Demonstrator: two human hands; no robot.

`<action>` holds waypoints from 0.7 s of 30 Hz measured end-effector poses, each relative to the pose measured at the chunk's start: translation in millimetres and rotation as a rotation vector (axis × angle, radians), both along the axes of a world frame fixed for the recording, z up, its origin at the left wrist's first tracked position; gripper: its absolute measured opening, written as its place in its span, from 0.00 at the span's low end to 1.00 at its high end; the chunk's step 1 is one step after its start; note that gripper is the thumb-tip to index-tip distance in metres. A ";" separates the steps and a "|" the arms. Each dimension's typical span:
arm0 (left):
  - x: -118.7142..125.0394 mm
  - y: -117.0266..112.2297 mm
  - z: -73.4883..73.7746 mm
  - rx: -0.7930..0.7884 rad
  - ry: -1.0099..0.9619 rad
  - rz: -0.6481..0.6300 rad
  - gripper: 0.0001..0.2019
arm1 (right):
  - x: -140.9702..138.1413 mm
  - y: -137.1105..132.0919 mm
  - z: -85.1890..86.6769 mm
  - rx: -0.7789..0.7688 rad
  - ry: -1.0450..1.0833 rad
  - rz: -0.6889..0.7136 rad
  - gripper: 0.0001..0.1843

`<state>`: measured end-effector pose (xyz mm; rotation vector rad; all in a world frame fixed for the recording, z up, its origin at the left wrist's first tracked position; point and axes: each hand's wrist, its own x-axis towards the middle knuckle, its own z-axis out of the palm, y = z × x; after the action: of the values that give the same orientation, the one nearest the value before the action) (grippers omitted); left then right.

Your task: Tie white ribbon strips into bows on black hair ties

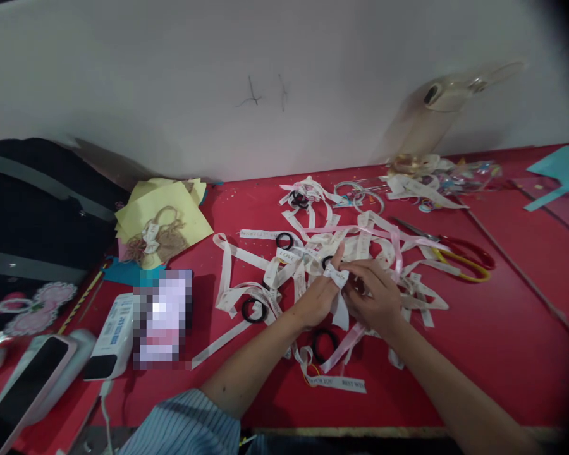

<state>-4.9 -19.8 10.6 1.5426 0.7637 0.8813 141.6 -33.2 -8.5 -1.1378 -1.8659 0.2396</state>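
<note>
Both my hands meet over a heap of printed white ribbons [239, 253] on the red table. Between them is a white ribbon bow [336, 274] with a tail hanging down. My left hand [315, 298] is closed on the bow from the left, its thumb pointing up. From the right, my right hand [373, 296] pinches the bow's edge with bent fingers. A black hair tie [326, 261] shows just behind the left thumb, partly hidden. Other black hair ties [254, 310] and a pink ribbon [346, 346] lie close around the hands.
Scissors [464, 259] with red and yellow handles lie right of the heap. Metal rings [367, 201] and plastic packets [469, 174] are at the back. Leftward are yellow paper [189, 215], a pixelated phone-like object [164, 319], a white power bank [116, 328], a phone [26, 392] and a dark bag [38, 221].
</note>
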 end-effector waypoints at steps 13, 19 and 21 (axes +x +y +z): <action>0.6 -1.6 -17.4 -0.036 0.021 0.015 0.21 | 3.0 6.5 -1.3 -0.007 -0.024 -0.126 0.13; -1.7 -4.4 -21.7 0.023 0.074 0.112 0.19 | 14.4 11.6 1.1 -0.050 0.087 -0.232 0.16; -2.0 -2.7 -17.9 0.086 0.034 0.192 0.15 | 15.3 11.6 2.9 -0.078 0.098 -0.161 0.14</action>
<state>-6.9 -22.5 -7.3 1.5812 0.9199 1.0426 156.9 -21.6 -5.6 -1.2996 -1.6828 0.2738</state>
